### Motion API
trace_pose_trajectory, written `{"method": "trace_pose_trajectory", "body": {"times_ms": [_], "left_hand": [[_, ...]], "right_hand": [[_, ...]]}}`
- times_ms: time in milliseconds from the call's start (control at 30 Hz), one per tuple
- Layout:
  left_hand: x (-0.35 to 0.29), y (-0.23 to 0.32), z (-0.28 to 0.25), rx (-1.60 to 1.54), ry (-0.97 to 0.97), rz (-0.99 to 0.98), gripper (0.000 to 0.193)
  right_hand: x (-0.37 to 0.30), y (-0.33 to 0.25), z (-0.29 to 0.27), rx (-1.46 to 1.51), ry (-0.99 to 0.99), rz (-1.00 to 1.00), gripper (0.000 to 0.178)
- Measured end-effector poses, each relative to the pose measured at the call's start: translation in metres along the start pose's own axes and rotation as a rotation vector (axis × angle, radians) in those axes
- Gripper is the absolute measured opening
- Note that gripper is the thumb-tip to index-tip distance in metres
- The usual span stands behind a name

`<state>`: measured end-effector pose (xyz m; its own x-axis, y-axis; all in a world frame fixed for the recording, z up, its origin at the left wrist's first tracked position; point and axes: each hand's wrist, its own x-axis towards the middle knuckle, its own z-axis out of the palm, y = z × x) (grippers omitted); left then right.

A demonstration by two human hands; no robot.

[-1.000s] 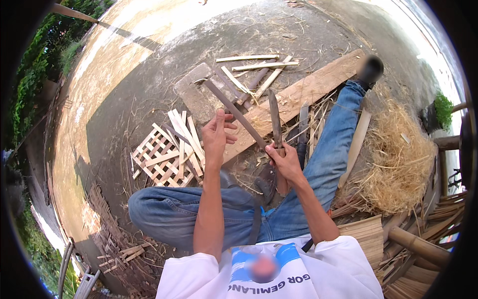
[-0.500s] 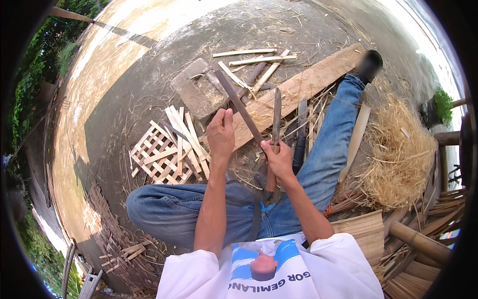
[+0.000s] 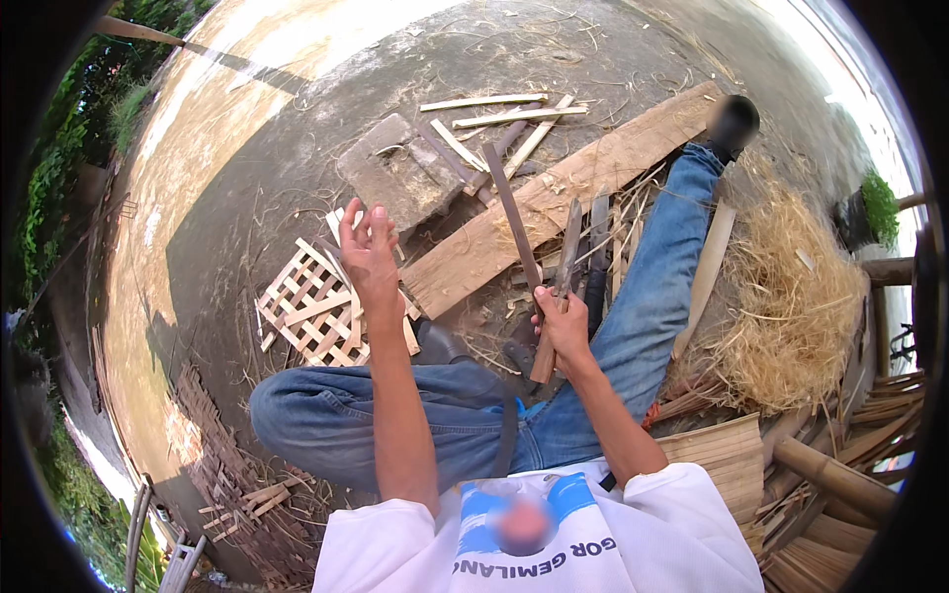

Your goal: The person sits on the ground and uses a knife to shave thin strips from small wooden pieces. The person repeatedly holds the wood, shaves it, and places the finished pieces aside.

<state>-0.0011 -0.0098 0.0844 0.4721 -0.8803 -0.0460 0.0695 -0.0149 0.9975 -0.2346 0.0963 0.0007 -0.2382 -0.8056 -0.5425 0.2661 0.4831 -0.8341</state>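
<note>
My right hand [image 3: 563, 326] is closed round the wooden handle [image 3: 542, 360] of a knife whose blade [image 3: 569, 242] points away from me. In the same grip, a dark, flat bamboo strip [image 3: 510, 203] stands out up and to the left, apart from the blade at its far end. My left hand [image 3: 370, 259] is raised with its fingers apart and nothing visible in it. Below and beside it, a lattice of woven pale and dark strips [image 3: 314, 296] lies on the ground, partly hidden by the hand and forearm.
A wooden plank [image 3: 593, 173] runs diagonally beyond my hands, under my right foot. Near it lie a concrete block [image 3: 386, 163], loose strips [image 3: 519, 114] and a dark-handled blade [image 3: 596, 296]. Shavings [image 3: 791, 296] heap at the right, beside bamboo poles [image 3: 830, 474].
My left hand has moved left, away from the strip, and its fingers have spread from a closed pose. The strip and knife in my right hand have swung slightly to the right.
</note>
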Motion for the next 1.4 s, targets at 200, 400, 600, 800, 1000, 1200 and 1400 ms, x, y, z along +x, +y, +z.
{"method": "trace_pose_trajectory", "body": {"times_ms": [200,400,600,800,1000,1200,1400], "left_hand": [[-0.011,-0.017,0.029,-0.094,-0.242,-0.339,0.066],[-0.006,0.014,0.013,-0.128,-0.438,-0.172,0.029],[-0.018,0.015,0.021,-0.037,-0.424,0.083,0.023],[-0.045,0.002,0.048,0.196,-0.514,0.243,0.024],[-0.015,-0.015,0.029,-0.001,-0.418,-0.039,0.021],[-0.020,-0.021,0.029,0.091,-0.429,-0.041,0.027],[-0.004,-0.002,0.013,-0.087,-0.308,-0.106,0.035]], "right_hand": [[-0.018,0.006,0.009,-0.153,-0.239,-0.036,0.030],[-0.004,0.019,0.002,-0.189,-0.305,-0.206,0.032],[0.005,0.004,0.004,-0.300,-0.289,-0.129,0.034],[0.008,0.021,-0.006,-0.264,-0.286,-0.011,0.032],[0.000,0.019,-0.008,-0.329,-0.288,-0.034,0.039],[0.004,0.031,-0.011,-0.280,-0.299,0.027,0.038],[0.016,0.018,-0.014,-0.396,-0.240,-0.177,0.043]]}}
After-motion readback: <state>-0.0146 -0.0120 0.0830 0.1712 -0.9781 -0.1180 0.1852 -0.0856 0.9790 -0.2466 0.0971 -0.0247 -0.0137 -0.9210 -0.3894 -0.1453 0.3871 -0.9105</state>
